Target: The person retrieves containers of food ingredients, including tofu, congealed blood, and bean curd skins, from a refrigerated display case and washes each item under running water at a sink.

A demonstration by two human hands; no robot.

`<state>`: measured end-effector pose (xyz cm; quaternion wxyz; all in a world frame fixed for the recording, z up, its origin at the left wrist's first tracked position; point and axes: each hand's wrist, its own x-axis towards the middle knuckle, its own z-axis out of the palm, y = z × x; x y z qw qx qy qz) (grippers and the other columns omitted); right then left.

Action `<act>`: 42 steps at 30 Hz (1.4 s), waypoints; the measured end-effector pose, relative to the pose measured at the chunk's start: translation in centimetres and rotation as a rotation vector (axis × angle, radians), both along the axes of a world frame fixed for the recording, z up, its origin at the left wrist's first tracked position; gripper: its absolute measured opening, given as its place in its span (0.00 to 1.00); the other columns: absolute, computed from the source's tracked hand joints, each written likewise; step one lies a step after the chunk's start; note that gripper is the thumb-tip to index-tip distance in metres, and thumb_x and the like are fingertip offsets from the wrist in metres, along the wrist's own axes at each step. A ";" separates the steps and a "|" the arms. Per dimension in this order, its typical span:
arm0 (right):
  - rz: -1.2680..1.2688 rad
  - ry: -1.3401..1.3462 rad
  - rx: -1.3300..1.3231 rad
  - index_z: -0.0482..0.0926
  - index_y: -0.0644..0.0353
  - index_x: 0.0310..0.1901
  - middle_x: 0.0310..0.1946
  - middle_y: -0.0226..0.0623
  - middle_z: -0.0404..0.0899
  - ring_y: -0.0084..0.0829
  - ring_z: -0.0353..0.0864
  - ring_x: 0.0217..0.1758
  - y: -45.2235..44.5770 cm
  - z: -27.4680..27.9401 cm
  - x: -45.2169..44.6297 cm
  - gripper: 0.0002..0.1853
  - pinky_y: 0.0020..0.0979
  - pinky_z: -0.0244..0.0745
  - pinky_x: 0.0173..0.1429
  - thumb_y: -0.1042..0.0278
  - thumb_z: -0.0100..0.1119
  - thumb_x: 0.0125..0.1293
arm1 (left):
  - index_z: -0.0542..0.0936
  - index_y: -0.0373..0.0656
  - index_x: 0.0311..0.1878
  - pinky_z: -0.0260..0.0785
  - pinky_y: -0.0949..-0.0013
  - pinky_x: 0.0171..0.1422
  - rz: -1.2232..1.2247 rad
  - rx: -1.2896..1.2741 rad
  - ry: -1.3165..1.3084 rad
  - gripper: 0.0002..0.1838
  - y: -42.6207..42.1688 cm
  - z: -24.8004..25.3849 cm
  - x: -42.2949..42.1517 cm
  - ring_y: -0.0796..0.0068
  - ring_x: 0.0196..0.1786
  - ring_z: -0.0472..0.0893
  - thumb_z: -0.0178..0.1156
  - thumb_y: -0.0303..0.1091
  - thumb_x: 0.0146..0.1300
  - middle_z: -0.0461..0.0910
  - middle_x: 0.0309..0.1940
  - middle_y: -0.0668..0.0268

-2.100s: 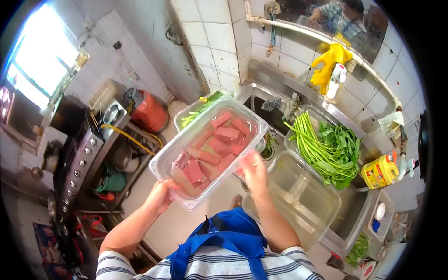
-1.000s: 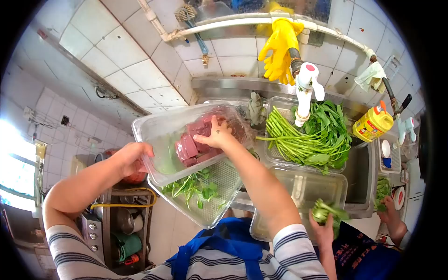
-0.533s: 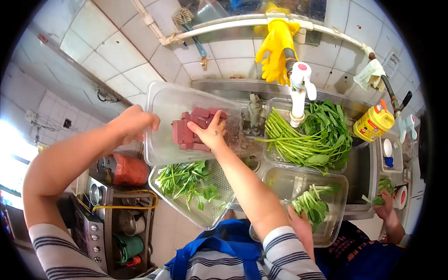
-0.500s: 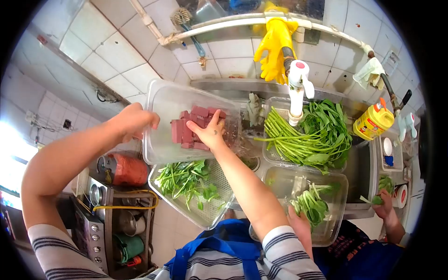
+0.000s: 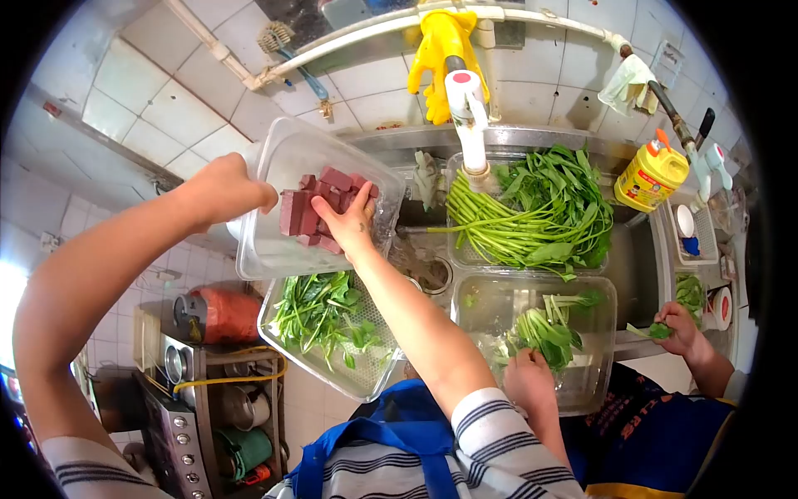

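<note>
My left hand [image 5: 237,195] is closed on the left rim of a clear plastic tub [image 5: 266,241], which looks tilted with its left side raised. Dark red blocks [image 5: 334,179], resembling blood curd, lie piled inside the tub. Over them my right hand [image 5: 351,224] is spread, thumb and a finger apart, touching the blocks; its other fingers are partly hidden. Clear liquid seems to sit at the tub's right end. Just below the tub is a plastic basket [image 5: 376,366] with leafy greens [image 5: 316,312].
Long-stemmed greens [image 5: 532,208] fill a basket beneath the white tap [image 5: 470,125]. A co-worker's hands [image 5: 532,384] handle greens at a water-filled tub [image 5: 594,333]. A yellow bottle [image 5: 652,173] stands at right; yellow gloves [image 5: 440,58] hang from the pipe. A stove [image 5: 179,441] stands lower left.
The camera view has shifted, so the sink items appear further left and higher. Both my hands keep their places on the tub and blocks. The co-worker's near hand now meets the greens' stems.
</note>
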<state>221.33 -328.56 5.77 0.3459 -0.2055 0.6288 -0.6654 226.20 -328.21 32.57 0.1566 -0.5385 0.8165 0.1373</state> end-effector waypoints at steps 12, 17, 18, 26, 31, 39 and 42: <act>-0.080 -0.072 -0.095 0.30 0.59 0.64 0.61 0.70 0.30 0.64 0.30 0.65 -0.5 0.8 1.6 0.66 0.51 0.36 0.65 0.30 0.61 0.35 | 0.55 0.23 0.57 0.63 0.67 0.52 -0.207 -0.213 -0.006 0.45 2.1 0.6 -0.2 0.54 0.50 0.71 0.58 0.36 0.33 0.70 0.45 0.41; -0.083 -0.103 -0.136 0.28 0.58 0.64 0.61 0.70 0.29 0.64 0.29 0.65 -0.3 1.1 1.9 0.66 0.51 0.35 0.65 0.32 0.62 0.36 | 0.60 0.27 0.56 0.65 0.67 0.49 -0.183 -0.211 0.009 0.42 1.5 0.6 0.7 0.57 0.47 0.73 0.58 0.35 0.32 0.72 0.42 0.46; -0.096 -0.103 -0.135 0.28 0.58 0.64 0.61 0.70 0.29 0.64 0.29 0.65 0.0 1.4 1.8 0.66 0.51 0.35 0.65 0.32 0.62 0.36 | 0.60 0.27 0.56 0.65 0.67 0.49 -0.195 -0.210 0.010 0.42 1.5 0.7 1.2 0.57 0.47 0.73 0.58 0.35 0.32 0.72 0.42 0.46; 0.430 0.398 0.476 0.39 0.58 0.65 0.64 0.58 0.34 0.62 0.40 0.64 6.4 7.9 -3.0 0.55 0.58 0.52 0.57 0.44 0.64 0.43 | 0.69 0.42 0.36 0.70 0.61 0.37 0.411 0.586 0.616 0.15 -4.1 -4.5 12.9 0.62 0.30 0.78 0.50 0.34 0.41 0.76 0.27 0.56; 0.311 1.375 0.438 0.73 0.63 0.38 0.35 0.47 0.74 0.44 0.76 0.39 14.3 14.0 -3.3 0.21 0.41 0.72 0.32 0.54 0.60 0.49 | 0.59 0.36 0.56 0.68 0.56 0.49 0.533 0.935 0.890 0.33 -1.3 -11.5 16.6 0.51 0.40 0.76 0.49 0.31 0.40 0.74 0.36 0.45; -0.376 1.631 0.284 0.74 0.65 0.37 0.33 0.52 0.75 0.52 0.75 0.34 18.5 23.1 -8.8 0.19 0.41 0.71 0.36 0.57 0.58 0.52 | 0.48 0.36 0.62 0.62 0.52 0.57 0.381 1.395 1.153 0.37 5.6 -20.2 12.6 0.44 0.50 0.71 0.47 0.33 0.47 0.65 0.48 0.35; -0.268 1.431 0.335 0.73 0.66 0.38 0.27 0.52 0.75 0.50 0.75 0.33 17.1 21.7 -10.4 0.17 0.41 0.69 0.35 0.59 0.55 0.56 | 0.57 0.33 0.55 0.68 0.59 0.47 0.282 1.346 1.269 0.27 8.3 -23.5 6.6 0.57 0.38 0.77 0.47 0.26 0.49 0.73 0.39 0.50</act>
